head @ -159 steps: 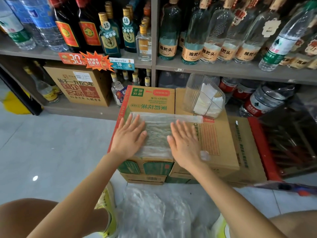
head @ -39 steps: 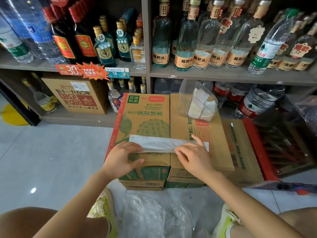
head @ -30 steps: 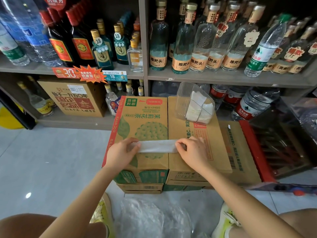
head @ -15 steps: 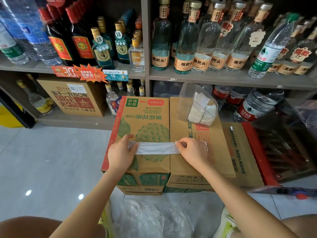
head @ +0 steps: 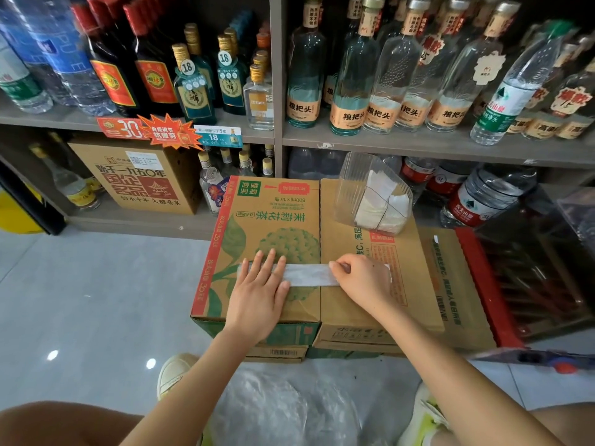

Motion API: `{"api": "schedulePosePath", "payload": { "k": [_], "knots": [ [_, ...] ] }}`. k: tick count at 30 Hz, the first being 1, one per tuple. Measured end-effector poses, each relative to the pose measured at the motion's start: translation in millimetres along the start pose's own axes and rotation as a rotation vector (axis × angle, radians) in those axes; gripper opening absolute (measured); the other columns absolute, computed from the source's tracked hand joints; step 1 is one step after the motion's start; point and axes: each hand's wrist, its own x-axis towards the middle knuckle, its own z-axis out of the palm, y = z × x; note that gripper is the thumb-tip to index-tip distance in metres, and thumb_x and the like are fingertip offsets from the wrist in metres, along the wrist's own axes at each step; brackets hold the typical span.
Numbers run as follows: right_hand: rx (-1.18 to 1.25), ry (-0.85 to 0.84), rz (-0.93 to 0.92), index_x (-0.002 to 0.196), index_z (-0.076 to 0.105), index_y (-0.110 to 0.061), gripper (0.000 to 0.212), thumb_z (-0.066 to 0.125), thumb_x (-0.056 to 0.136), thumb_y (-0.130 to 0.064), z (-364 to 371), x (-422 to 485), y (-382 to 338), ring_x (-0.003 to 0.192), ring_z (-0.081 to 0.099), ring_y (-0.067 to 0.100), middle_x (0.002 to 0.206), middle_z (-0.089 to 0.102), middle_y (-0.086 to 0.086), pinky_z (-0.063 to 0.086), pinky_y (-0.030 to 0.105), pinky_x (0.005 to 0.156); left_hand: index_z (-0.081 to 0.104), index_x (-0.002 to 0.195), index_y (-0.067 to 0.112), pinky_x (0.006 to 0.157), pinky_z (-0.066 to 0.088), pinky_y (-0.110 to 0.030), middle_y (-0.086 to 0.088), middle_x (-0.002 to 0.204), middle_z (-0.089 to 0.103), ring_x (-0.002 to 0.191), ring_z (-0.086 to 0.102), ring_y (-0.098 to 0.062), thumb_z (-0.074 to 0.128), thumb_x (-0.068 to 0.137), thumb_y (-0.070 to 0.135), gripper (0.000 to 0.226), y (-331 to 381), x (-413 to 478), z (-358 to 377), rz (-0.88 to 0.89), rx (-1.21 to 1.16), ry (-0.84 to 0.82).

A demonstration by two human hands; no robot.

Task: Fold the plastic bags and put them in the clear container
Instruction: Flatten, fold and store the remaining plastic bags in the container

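A plastic bag (head: 309,274), folded into a narrow whitish strip, lies across the top of the cardboard boxes (head: 273,220). My left hand (head: 257,294) rests flat on the strip's left end, fingers spread. My right hand (head: 362,278) has its fingers curled and pinches the strip's right part. The clear container (head: 370,193) stands at the back of the right box and holds several folded white bags. Loose crumpled plastic bags (head: 283,410) lie on the floor between my feet.
Shelves (head: 418,146) packed with glass and plastic bottles rise right behind the boxes. A brown carton (head: 141,178) sits on the low shelf at left. A red crate (head: 483,284) stands to the right of the boxes. Grey tiled floor (head: 96,300) stretches to the left.
The flat bag has been folded into a narrow strip. In the last second my left hand went from gripping the strip's left end to lying flat on it; my right hand stays pinched on the right part.
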Motion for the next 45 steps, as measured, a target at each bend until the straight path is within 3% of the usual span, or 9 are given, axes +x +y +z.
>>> {"api": "schedulePosePath", "payload": {
  "k": [5,10,13,17,25,29,35,40,45],
  "knots": [
    [-0.191,0.399,-0.236,0.111,0.07,-0.017,0.043,0.035,0.095,-0.036,2.4,-14.9,-11.5,0.089,0.065,0.023,0.098,0.072,0.0,0.044,0.035,0.081,0.01,0.152,0.026,0.118,-0.011,-0.037,-0.004,0.161,0.008,0.149,-0.001,-0.025,-0.012,0.091,0.053,0.071,2.4,0.1,-2.7,-0.017,0.037,-0.069],
    [-0.218,-0.023,-0.352,0.138,0.049,-0.016,0.062,0.006,0.102,-0.042,29.5,-22.9,-41.7,0.137,0.039,0.021,0.145,0.046,0.002,0.019,0.049,0.116,-0.008,0.145,0.037,0.118,-0.015,-0.036,-0.002,0.161,-0.004,0.148,-0.012,-0.021,-0.021,0.085,0.058,0.065,3.1,-0.9,-3.6,-0.016,0.039,-0.099],
    [-0.181,-0.126,-0.344,0.152,0.018,-0.021,0.086,-0.028,0.085,-0.051,37.2,-23.7,-36.4,0.148,0.005,0.015,0.159,0.012,-0.003,-0.006,0.045,0.118,-0.009,0.144,0.04,0.117,-0.017,-0.035,-0.001,0.161,-0.006,0.143,-0.019,-0.017,-0.028,0.081,0.06,0.069,2.9,0.4,-3.2,-0.014,0.03,-0.093],
    [-0.203,-0.15,-0.268,0.149,-0.011,-0.031,0.059,-0.014,0.094,-0.051,28.1,-30.3,-7.6,0.145,-0.017,0.014,0.155,-0.016,-0.01,-0.014,0.044,0.117,-0.009,0.144,0.04,0.115,-0.018,-0.035,-0.001,0.161,-0.006,0.14,-0.023,-0.016,-0.019,0.084,0.056,0.063,3.0,1.5,-2.7,-0.014,0.043,-0.098],
    [-0.308,-0.193,-0.053,0.145,-0.02,-0.033,0.07,-0.03,0.078,-0.055,4.7,-38.1,62.2,0.142,-0.025,0.014,0.155,-0.023,-0.009,-0.017,0.046,0.116,-0.015,0.143,0.04,0.118,-0.015,-0.037,-0.002,0.161,-0.009,0.148,-0.013,-0.024,-0.038,0.074,0.059,0.074,1.8,1.6,-1.9,-0.017,0.077,-0.112],
    [-0.269,0.013,-0.065,0.148,0.0,-0.027,0.067,-0.016,0.09,-0.057,3.0,-40.8,55.8,0.147,0.002,0.022,0.156,0.003,-0.001,-0.006,0.048,0.117,-0.016,0.143,0.039,0.118,-0.014,-0.038,-0.003,0.161,-0.009,0.148,-0.013,-0.025,-0.04,0.073,0.059,0.077,2.3,2.0,-0.8,-0.008,0.09,-0.117],
    [-0.161,0.252,-0.497,0.112,0.069,-0.021,0.031,0.062,0.087,-0.037,12.1,-30.3,30.2,0.111,0.062,0.024,0.121,0.066,0.002,0.026,0.047,0.105,-0.013,0.143,0.038,0.115,-0.017,-0.033,-0.004,0.16,-0.008,0.144,-0.019,-0.018,-0.037,0.07,0.068,0.083,-0.1,2.5,-5.2,0.008,0.042,-0.13],
    [-0.092,0.328,-0.547,0.08,0.075,-0.019,0.013,0.084,0.07,-0.017,17.1,-23.0,23.3,0.078,0.065,0.018,0.088,0.073,-0.005,0.035,0.037,0.09,0.005,0.146,0.038,0.114,-0.015,-0.026,-0.003,0.159,-0.002,0.142,-0.016,-0.013,-0.014,0.074,0.082,0.087,-5.5,5.6,-11.8,0.0,-0.186,-0.064],
    [-0.041,0.37,-0.507,0.078,0.075,-0.018,0.008,0.081,0.073,-0.018,17.0,-25.3,17.1,0.073,0.065,0.016,0.082,0.073,-0.007,0.033,0.033,0.084,0.061,0.127,0.031,0.12,0.0,-0.04,-0.011,0.154,0.03,0.145,0.018,-0.028,0.037,0.089,0.062,0.055,-0.5,7.6,-15.5,0.075,-0.118,0.166]
  ]
}}
